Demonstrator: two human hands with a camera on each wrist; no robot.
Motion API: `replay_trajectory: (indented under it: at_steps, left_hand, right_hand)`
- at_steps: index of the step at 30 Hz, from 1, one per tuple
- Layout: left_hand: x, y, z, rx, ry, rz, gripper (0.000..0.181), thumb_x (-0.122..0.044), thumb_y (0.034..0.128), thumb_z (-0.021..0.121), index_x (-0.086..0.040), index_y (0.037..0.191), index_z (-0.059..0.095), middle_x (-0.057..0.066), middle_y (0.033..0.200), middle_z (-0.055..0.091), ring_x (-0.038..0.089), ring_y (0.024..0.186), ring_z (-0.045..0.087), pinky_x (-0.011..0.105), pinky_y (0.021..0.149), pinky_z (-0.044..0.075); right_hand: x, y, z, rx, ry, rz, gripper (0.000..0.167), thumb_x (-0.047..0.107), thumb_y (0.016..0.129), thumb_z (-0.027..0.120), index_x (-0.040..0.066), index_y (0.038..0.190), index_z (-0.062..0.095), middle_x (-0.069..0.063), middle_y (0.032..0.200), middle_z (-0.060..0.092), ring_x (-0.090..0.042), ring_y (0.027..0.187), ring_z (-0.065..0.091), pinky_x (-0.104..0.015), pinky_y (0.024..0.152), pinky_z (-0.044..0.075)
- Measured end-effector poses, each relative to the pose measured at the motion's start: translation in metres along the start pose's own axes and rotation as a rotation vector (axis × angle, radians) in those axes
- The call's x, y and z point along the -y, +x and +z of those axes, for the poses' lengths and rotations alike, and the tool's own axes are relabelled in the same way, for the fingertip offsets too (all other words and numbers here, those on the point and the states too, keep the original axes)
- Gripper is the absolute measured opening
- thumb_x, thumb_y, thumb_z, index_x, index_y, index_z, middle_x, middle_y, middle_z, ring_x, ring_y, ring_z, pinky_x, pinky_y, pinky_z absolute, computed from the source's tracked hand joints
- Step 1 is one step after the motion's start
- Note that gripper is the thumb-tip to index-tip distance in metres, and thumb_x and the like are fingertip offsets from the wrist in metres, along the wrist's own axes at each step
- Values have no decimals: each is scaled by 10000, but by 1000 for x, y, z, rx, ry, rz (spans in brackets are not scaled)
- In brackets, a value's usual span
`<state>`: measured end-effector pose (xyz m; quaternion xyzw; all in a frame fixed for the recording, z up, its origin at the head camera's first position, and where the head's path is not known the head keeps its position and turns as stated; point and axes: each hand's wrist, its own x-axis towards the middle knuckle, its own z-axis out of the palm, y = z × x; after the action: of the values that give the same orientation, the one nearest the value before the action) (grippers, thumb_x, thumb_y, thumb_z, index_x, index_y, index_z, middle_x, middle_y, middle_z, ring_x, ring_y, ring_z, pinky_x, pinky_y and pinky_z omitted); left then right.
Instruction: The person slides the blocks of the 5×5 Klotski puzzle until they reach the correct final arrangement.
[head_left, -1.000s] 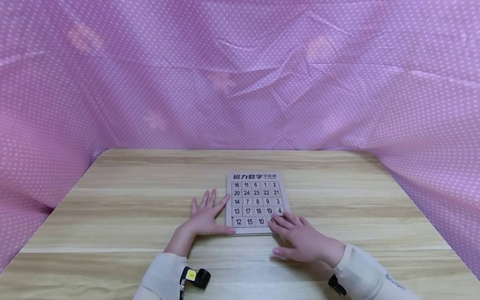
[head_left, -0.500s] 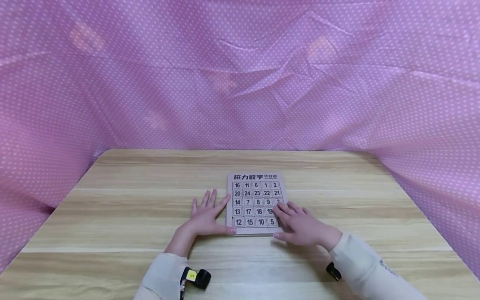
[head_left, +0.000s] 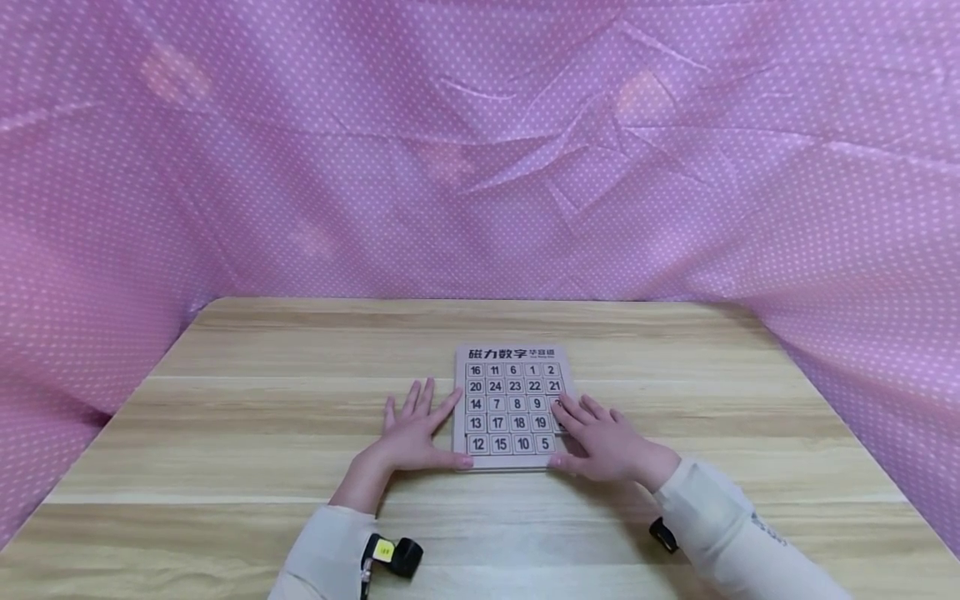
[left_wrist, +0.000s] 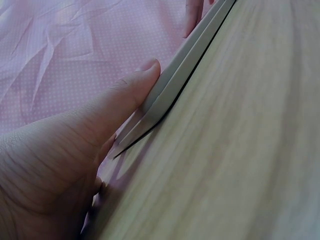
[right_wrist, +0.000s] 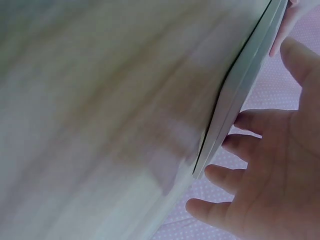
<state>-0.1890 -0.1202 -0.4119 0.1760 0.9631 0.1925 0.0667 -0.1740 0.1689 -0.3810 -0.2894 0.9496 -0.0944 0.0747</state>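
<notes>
A light grey number slide puzzle (head_left: 510,462) lies flat on the table in the head view, with rows of square numbered tiles and black lettering along its far edge. My left hand (head_left: 411,442) is spread at its left side; the thumb rests on the near left corner and the index fingertip touches the left edge. My right hand (head_left: 611,446) lies over the right edge, its straight fingertips on the right column, partly covering the 3 tile (head_left: 557,403). Its thumb is at the near right corner. In the left wrist view, the left thumb (left_wrist: 135,87) presses on the board's rim.
The wooden table (head_left: 262,350) extends around the puzzle on all sides. Pink dotted cloth (head_left: 480,167) hangs behind the table and along both sides. A black wrist camera (head_left: 405,557) sits at the left sleeve, another black device (head_left: 663,535) at the right one.
My right hand has slid away from me along the right column, from the bottom rows up to the 3 tile. The 5 tile is uncovered now. My left hand has stayed in place.
</notes>
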Motion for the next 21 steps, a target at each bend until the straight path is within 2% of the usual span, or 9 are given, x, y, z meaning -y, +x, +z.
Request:
replay_trajectory:
  at_steps: [15, 21]
  left_hand:
    - [1, 0, -1, 10, -3, -4, 1055, -773, 519, 521, -311, 1381, 125, 158, 1406, -42, 301, 1265, -93, 542, 929, -131]
    - [1, 1, -2, 12, -5, -5, 1052, -770, 521, 525, -311, 1381, 129, 160, 1408, -34, 301, 1265, -92, 546, 929, -127]
  right_hand:
    - [-3, -1, -2, -9, 26, -12, 717, 515, 816, 469, 50, 1336, 305, -137, 1384, 230, -424, 1214, 175, -632, 888, 164]
    - [5, -6, -6, 28, 10, -18, 708, 530, 822, 442, 58, 1334, 315, -129, 1389, 219, -404, 1229, 154, -630, 897, 142]
